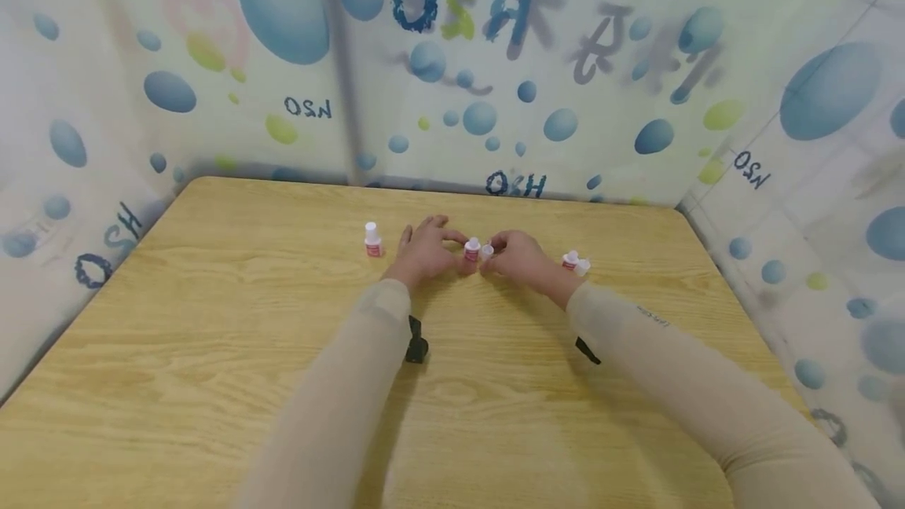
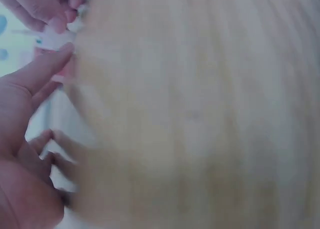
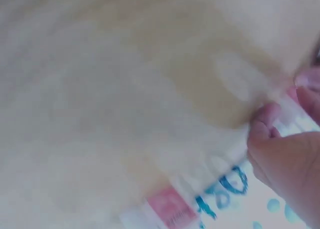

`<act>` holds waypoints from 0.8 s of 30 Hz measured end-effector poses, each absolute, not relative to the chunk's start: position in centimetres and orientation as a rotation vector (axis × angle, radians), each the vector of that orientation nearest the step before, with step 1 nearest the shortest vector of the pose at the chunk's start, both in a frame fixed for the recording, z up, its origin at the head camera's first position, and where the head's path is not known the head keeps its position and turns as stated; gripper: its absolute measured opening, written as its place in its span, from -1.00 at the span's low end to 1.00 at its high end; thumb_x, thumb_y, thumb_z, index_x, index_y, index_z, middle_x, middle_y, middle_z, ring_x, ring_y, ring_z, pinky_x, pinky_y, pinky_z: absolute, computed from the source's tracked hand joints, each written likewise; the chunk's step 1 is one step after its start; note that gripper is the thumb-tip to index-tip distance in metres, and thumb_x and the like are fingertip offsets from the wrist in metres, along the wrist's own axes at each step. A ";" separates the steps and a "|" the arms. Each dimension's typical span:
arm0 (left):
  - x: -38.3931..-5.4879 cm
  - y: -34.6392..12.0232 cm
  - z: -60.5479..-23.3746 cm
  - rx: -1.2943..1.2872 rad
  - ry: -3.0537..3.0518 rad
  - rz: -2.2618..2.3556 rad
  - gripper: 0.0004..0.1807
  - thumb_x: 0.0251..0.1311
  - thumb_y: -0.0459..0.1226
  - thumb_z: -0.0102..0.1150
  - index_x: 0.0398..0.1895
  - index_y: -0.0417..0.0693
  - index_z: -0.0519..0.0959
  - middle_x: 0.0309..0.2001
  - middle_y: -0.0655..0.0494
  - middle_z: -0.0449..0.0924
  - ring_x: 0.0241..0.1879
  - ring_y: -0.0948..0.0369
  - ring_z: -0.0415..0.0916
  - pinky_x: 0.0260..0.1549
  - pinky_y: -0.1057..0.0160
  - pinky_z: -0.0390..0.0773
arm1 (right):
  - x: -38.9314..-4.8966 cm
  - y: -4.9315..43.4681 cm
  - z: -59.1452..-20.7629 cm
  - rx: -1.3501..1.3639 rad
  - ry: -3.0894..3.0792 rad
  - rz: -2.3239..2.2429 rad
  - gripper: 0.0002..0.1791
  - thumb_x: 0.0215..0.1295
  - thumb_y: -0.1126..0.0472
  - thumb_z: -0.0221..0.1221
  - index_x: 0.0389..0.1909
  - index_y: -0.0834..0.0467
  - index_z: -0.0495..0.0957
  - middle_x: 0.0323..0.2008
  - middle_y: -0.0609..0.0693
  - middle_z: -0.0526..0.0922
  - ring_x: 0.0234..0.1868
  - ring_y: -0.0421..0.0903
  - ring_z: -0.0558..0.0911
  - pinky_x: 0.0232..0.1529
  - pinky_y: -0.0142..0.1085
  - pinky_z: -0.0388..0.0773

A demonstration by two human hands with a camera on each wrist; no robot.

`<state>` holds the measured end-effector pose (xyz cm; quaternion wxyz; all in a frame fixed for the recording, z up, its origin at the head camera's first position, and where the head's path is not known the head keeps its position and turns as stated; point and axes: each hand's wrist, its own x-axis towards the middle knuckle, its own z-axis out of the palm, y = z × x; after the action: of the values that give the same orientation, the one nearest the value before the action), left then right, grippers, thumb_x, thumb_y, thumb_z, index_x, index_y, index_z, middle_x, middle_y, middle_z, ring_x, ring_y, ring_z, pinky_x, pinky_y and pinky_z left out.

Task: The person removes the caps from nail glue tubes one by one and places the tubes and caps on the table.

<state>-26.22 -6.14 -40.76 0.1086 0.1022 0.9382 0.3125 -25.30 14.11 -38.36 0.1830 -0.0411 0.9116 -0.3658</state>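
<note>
A small white bottle [image 1: 471,251] with a pink label stands upright near the back middle of the table. My left hand [image 1: 427,250] holds it from the left between thumb and index finger, the other fingers spread behind. Right beside the bottle, my right hand [image 1: 519,258] pinches a small white cap [image 1: 487,252] with its fingertips. In the left wrist view the pink label [image 2: 67,69] shows partly behind the left fingers. The right wrist view catches the right hand [image 3: 285,159] with thumb and fingertips together, the cap mostly hidden there.
A like bottle [image 1: 373,242] with a tall white cap stands to the left. On the right is another bottle [image 1: 569,260], with a loose white cap [image 1: 583,266] against it. The wooden table [image 1: 212,320] meets a patterned curtain [image 1: 438,140] at its back edge.
</note>
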 end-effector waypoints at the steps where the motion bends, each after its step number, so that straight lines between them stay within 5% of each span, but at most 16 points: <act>1: -26.3 -6.1 -40.6 0.319 2.756 0.902 -0.33 0.15 0.18 0.52 0.34 0.30 0.65 0.72 -0.04 0.07 0.75 -0.06 -0.14 0.69 -0.31 -0.34 | -25.4 14.3 -37.8 -0.116 2.550 -1.013 -0.29 0.35 0.16 0.38 0.45 0.31 0.44 0.40 0.23 0.56 0.35 0.11 0.58 0.40 -0.02 0.59; 7: -26.2 -5.8 -37.7 0.422 2.702 0.936 -0.07 0.17 0.07 0.57 0.60 0.17 0.37 0.69 -0.12 0.13 0.70 -0.15 0.03 0.64 -0.27 0.14 | -26.0 15.5 -34.0 -0.164 2.510 -0.977 -0.15 0.39 -0.02 0.37 0.56 0.27 0.31 0.53 0.21 0.42 0.47 0.19 0.50 0.50 0.10 0.49; 12: -26.1 -6.7 -34.5 0.434 2.717 0.872 -0.12 0.18 -0.02 0.57 0.57 0.12 0.41 0.63 -0.01 0.30 0.63 -0.07 0.22 0.56 -0.19 0.34 | -26.2 15.5 -31.4 -0.231 2.537 -1.035 -0.25 0.45 -0.07 0.33 0.52 0.18 0.40 0.49 0.17 0.47 0.48 0.18 0.49 0.49 0.15 0.48; 18: -26.3 -9.5 -31.0 0.408 2.727 0.850 -0.36 0.30 -0.10 0.46 0.44 0.04 0.54 0.55 -0.06 0.42 0.54 -0.07 0.35 0.50 -0.17 0.43 | -26.3 13.8 -30.3 -0.288 2.557 -1.053 -0.48 0.51 -0.06 0.28 0.36 0.11 0.56 0.34 0.08 0.61 0.37 0.11 0.57 0.41 0.10 0.55; 24: -26.5 -13.5 -29.1 0.399 2.727 0.850 -0.35 0.33 -0.11 0.42 0.46 -0.04 0.52 0.52 -0.18 0.43 0.53 -0.15 0.35 0.49 -0.22 0.41 | -26.3 11.0 -30.1 -0.388 2.529 -1.058 -0.66 0.55 0.00 0.24 0.15 0.11 0.65 0.16 0.06 0.67 0.25 0.13 0.62 0.28 0.01 0.60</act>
<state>-26.49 -13.54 -29.14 0.1282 0.1371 0.9377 0.2923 -26.27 10.97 -30.11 0.1856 -0.1376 0.8975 -0.3755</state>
